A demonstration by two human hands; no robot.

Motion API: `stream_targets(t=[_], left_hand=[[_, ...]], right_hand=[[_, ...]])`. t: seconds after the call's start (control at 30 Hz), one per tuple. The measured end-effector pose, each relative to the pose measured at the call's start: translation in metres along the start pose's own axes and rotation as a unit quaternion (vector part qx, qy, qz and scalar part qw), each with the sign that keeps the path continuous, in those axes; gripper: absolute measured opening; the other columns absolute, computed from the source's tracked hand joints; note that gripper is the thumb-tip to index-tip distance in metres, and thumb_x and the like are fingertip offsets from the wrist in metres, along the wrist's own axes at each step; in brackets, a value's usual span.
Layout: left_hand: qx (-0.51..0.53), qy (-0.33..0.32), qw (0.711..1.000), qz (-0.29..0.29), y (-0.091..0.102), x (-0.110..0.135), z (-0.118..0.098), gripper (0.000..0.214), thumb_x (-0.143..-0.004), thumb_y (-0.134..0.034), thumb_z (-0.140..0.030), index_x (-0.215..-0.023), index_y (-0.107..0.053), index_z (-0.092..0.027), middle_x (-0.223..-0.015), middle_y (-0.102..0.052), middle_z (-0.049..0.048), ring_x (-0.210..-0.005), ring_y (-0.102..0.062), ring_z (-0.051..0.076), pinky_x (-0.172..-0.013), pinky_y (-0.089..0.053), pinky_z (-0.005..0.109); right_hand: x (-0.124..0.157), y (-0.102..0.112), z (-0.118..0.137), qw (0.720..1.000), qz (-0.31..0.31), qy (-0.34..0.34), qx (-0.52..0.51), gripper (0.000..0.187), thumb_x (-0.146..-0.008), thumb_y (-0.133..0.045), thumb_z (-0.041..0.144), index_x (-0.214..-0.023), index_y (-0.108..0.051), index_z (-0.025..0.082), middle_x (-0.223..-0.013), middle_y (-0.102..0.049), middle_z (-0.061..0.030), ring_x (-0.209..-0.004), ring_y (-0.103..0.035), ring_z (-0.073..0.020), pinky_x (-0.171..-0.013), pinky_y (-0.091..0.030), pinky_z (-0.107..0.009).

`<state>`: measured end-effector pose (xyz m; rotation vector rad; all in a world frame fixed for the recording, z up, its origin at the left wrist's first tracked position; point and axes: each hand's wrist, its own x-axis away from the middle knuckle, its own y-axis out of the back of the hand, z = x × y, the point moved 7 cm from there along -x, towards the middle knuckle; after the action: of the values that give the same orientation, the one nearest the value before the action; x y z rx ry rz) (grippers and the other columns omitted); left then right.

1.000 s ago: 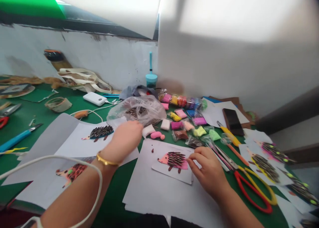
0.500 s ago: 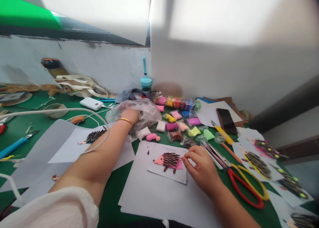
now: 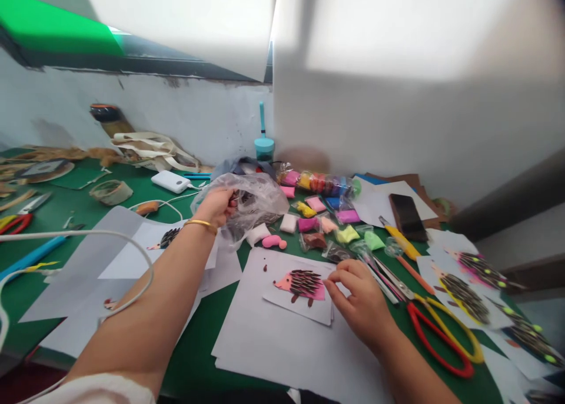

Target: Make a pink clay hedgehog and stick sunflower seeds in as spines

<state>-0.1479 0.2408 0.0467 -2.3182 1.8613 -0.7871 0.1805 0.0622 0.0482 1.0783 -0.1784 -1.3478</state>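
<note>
My left hand [image 3: 219, 207] is at the mouth of a clear plastic bag [image 3: 269, 195], fingers closed, with small dark pieces showing by the fingertips. More dark pieces lie inside the bag. My right hand [image 3: 359, 295] rests on white paper [image 3: 273, 345], thumb and fingers pinched together at the right edge of a small card [image 3: 300, 310]. I cannot make out anything between them. On that card is a pink hedgehog [image 3: 304, 283] with rows of dark slivers on its back and brown feet. Tiny dark clay bits [image 3: 265, 268] lie above left of it.
Colourful clay packets [image 3: 346, 234] lie behind the card. Red-and-yellow scissors [image 3: 441, 333], a yellow cutter [image 3: 401, 242] and a phone [image 3: 406, 217] are on the right, beside finished hedgehog cards [image 3: 463, 298]. A white cable [image 3: 145, 257] loops over my left forearm.
My left hand has drawn back out of the plastic bag toward its mouth, with dark pieces at the fingers. The view has shifted slightly left. My right hand keeps its place by the card.
</note>
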Motion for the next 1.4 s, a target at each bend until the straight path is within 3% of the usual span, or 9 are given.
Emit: stream_targets(t=[0.07,0.13,0.4,0.5,0.6,0.77,0.93,1.17,1.4], left_hand=[[0.071,0.025,0.997,0.015,0.003,0.015,0.008,0.021,-0.098,-0.042,-0.013,-0.080,-0.053,-0.014,-0.068,-0.050,-0.0014,-0.048,-0.047,0.004,-0.038,-0.032,0.011],[0.138,0.043,0.989,0.034,0.003,0.030,0.015,0.027,-0.097,-0.035,-0.011,-0.074,-0.047,-0.015,-0.066,-0.047,-0.0014,-0.047,-0.046,0.004,-0.035,-0.027,0.011],[0.321,0.086,0.935,0.128,-0.025,0.080,0.036,0.027,-0.097,-0.036,-0.019,-0.070,-0.039,-0.018,-0.062,-0.041,-0.0047,-0.042,-0.040,0.005,-0.033,-0.023,0.014],[0.365,0.138,0.903,0.182,-0.042,0.101,0.054,0.028,-0.098,-0.040,-0.025,-0.070,-0.039,-0.018,-0.061,-0.038,-0.0057,-0.041,-0.038,0.004,-0.034,-0.022,0.013],[0.364,0.177,0.893,0.197,-0.050,0.114,0.078,0.024,-0.096,-0.042,-0.021,-0.072,-0.041,-0.018,-0.065,-0.039,-0.0046,-0.043,-0.039,0.004,-0.034,-0.020,0.012],[0.359,0.228,0.884,0.196,-0.051,0.119,0.116,0.020,-0.093,-0.043,-0.015,-0.073,-0.041,-0.017,-0.064,-0.034,-0.0062,-0.042,-0.035,0.002,-0.034,-0.017,0.011],[0.324,0.238,0.893,0.205,-0.053,0.123,0.138,0.018,-0.092,-0.047,-0.019,-0.074,-0.043,-0.016,-0.064,-0.034,-0.0061,-0.041,-0.032,0.002,-0.034,-0.014,0.011],[0.321,0.231,0.896,0.203,-0.053,0.127,0.138,0.019,-0.090,-0.049,-0.020,-0.073,-0.043,-0.016,-0.065,-0.035,-0.0055,-0.042,-0.030,0.002,-0.034,-0.015,0.011],[0.373,0.160,0.898,0.171,-0.039,0.119,0.109,0.025,-0.095,-0.041,-0.019,-0.071,-0.044,-0.016,-0.065,-0.034,-0.0051,-0.041,-0.031,0.002,-0.034,-0.018,0.011]], right_hand=[[0.000,0.000,-0.001,1.000,-0.003,0.001,0.000,0.016,-0.093,-0.057,0.026,-0.080,-0.064,0.021,-0.085,-0.058,-0.0044,-0.085,-0.053,-0.0205,-0.076,-0.042,-0.035],[0.001,-0.001,-0.002,1.000,-0.004,0.001,-0.001,0.015,-0.093,-0.058,0.026,-0.080,-0.065,0.021,-0.085,-0.058,-0.0044,-0.085,-0.054,-0.0207,-0.076,-0.043,-0.035],[0.000,-0.009,-0.017,1.000,0.003,-0.029,0.001,0.018,-0.094,-0.055,0.030,-0.082,-0.065,0.021,-0.089,-0.059,-0.0056,-0.089,-0.055,-0.0217,-0.080,-0.045,-0.036],[0.001,-0.009,-0.015,1.000,0.002,-0.028,0.007,0.017,-0.095,-0.054,0.029,-0.091,-0.068,0.021,-0.092,-0.060,-0.0065,-0.091,-0.056,-0.0219,-0.081,-0.045,-0.037],[-0.004,-0.011,-0.005,0.999,0.035,-0.013,0.035,0.017,-0.095,-0.053,0.027,-0.099,-0.069,0.021,-0.095,-0.062,-0.0073,-0.092,-0.056,-0.0223,-0.082,-0.045,-0.036],[-0.051,-0.029,0.011,0.980,0.142,0.024,0.135,0.022,-0.095,-0.052,0.026,-0.096,-0.073,0.021,-0.096,-0.066,-0.0075,-0.093,-0.058,-0.0220,-0.085,-0.044,-0.035],[-0.122,-0.080,0.008,0.931,0.242,-0.005,0.271,0.027,-0.095,-0.054,0.037,-0.105,-0.075,0.023,-0.103,-0.069,-0.0091,-0.101,-0.060,-0.0226,-0.087,-0.043,-0.032],[-0.170,-0.142,0.004,0.901,0.281,-0.053,0.327,0.042,-0.090,-0.057,0.048,-0.096,-0.076,0.012,-0.096,-0.073,-0.0194,-0.093,-0.067,-0.0297,-0.081,-0.048,-0.036],[-0.174,-0.156,0.001,0.889,0.315,-0.058,0.328,0.022,-0.089,-0.059,0.026,-0.095,-0.076,0.012,-0.093,-0.075,-0.0192,-0.092,-0.070,-0.0271,-0.081,-0.048,-0.033]])
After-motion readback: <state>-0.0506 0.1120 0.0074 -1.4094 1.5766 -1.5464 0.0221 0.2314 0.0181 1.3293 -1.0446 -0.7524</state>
